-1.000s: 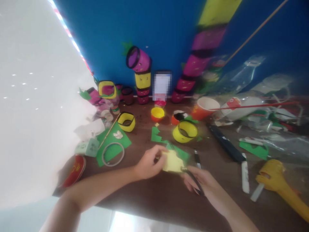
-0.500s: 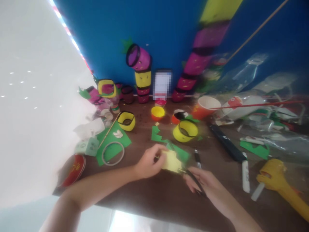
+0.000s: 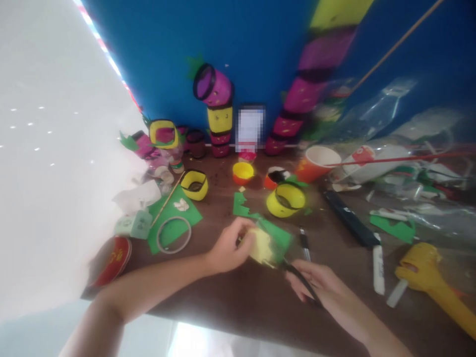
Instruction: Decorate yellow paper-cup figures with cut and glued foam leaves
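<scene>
Between thumb and fingers my left hand [image 3: 232, 246] pinches a small piece of pale yellow paper [image 3: 262, 246] with an uneven edge. My right hand [image 3: 310, 280] is closed around the dark handles of a pair of scissors [image 3: 299, 277]. Their blades are blurred and reach toward the paper's right side; whether they touch it I cannot tell. Just behind the paper lies a green sheet [image 3: 279, 235] on the table. A yellow cup-like container [image 3: 285, 202] with a black rim stands farther back, and a pen [image 3: 304, 244] lies beside my right hand.
Left on the brown table [image 3: 208, 307] are a tape roll [image 3: 159, 237], a green sheet [image 3: 193, 215] and a red lid-like object [image 3: 114, 260]. A black box-like bar [image 3: 347, 218], white marker [image 3: 378, 265] and yellow tool [image 3: 424, 267] lie right. Decorated cups [image 3: 220, 120] stand behind.
The scissors' blades have shifted from the paper's lower right corner, and more of the green sheet shows behind. The yellow paper's outline looks smaller on the right. My left hand has barely moved.
</scene>
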